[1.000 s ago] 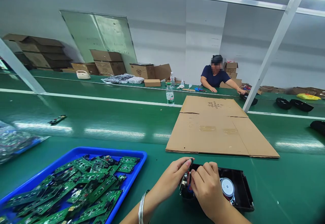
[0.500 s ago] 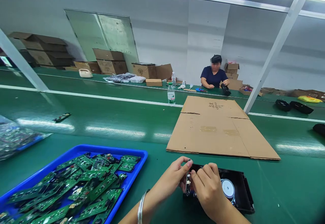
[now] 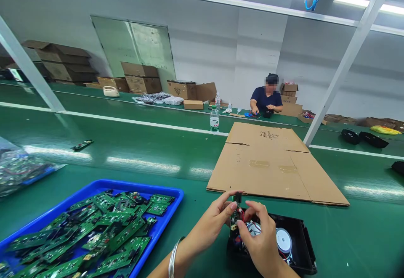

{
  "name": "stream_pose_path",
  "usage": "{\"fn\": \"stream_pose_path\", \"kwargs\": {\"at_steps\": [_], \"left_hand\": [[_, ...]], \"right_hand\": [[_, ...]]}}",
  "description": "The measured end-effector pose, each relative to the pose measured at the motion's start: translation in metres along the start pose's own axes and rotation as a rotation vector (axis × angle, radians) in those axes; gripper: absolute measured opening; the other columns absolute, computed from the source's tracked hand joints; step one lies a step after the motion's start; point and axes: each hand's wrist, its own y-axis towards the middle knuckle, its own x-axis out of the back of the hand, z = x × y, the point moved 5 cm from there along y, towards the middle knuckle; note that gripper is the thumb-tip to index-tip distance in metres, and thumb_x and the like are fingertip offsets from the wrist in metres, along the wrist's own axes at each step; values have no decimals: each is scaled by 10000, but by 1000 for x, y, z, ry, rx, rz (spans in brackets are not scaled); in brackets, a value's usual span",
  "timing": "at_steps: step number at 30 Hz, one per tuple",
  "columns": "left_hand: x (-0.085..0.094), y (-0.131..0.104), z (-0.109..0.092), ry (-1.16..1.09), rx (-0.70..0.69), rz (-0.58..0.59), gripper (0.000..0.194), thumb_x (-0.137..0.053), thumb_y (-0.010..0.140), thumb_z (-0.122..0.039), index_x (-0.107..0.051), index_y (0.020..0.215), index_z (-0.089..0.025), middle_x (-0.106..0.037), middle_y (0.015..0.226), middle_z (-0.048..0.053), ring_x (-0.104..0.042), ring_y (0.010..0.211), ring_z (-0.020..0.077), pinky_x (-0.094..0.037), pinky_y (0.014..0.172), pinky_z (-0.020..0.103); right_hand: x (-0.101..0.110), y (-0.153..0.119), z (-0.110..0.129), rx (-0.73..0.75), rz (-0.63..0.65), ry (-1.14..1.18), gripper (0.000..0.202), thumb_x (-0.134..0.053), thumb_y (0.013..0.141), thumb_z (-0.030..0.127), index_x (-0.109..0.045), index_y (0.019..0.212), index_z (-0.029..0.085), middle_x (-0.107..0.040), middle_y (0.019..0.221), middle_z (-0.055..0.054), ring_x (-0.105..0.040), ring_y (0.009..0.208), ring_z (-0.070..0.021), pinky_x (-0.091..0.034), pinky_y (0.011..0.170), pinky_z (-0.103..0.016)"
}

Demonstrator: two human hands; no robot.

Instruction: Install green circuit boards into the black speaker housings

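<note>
My left hand grips a narrow green circuit board on edge, above the left end of a black plastic housing. Close by on the right, my right hand is curved with thumb and fingers apart. Its thumb tip is at the board's lower part, by a small pale connector. Red wires show between the board and my right fingers. Inside the housing are two round speakers; the right speaker is in plain view, the other partly covered by my right hand.
A blue tray of loose circuit boards stands to the left, a plastic bag beyond it. Flattened cardboard lies ahead, with a water bottle behind. One board lies apart. A co-worker sits across the bench.
My right fingers have moved apart from their close grip at the board. The board is turned, showing more of its face and the red wires. The view has tilted slightly upward.
</note>
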Motion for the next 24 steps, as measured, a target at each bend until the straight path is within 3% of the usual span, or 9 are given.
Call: {"fn": "stream_pose_path", "kwargs": {"at_steps": [4,8,12,19,24], "left_hand": [[4,0,-4,78,-87,-39,525,-640,670,-503,-554,1093,-205,-540,586,-42,-492,635,150,-385,625,259],[-1,0,-4,-3,-76,3,405,-723,583,-468,-635,844,-171,-664,720,34,-583,754,214,-441,734,321],[-4,-3,-4,-8,-73,-49,310,-782,516,-371,-645,710,-172,-694,747,41,-609,789,229,-468,737,311],[-4,-6,1,120,-128,-90,212,-768,548,-283,-650,693,-182,-704,735,24,-613,750,213,-482,695,281],[-3,-4,-3,125,-143,-73,202,-763,554,-280,-643,679,-178,-713,764,41,-622,768,221,-481,718,291]], "right_hand": [[1,2,1,35,-12,-28,119,-521,803,170,-583,899,207,-612,697,-14,-550,640,-148,-434,590,-282],[3,2,9,177,-73,-50,123,-522,823,124,-600,861,209,-629,720,-17,-558,639,-141,-421,609,-305],[5,-3,14,297,-130,-111,211,-509,823,64,-597,949,209,-623,753,-32,-550,666,-147,-422,590,-309],[4,-6,14,363,-87,-103,304,-477,839,50,-533,1099,198,-592,779,-50,-515,686,-154,-434,558,-305],[3,-5,15,403,-49,-126,273,-458,842,48,-537,1070,176,-588,774,-55,-498,686,-153,-435,566,-298]]}}
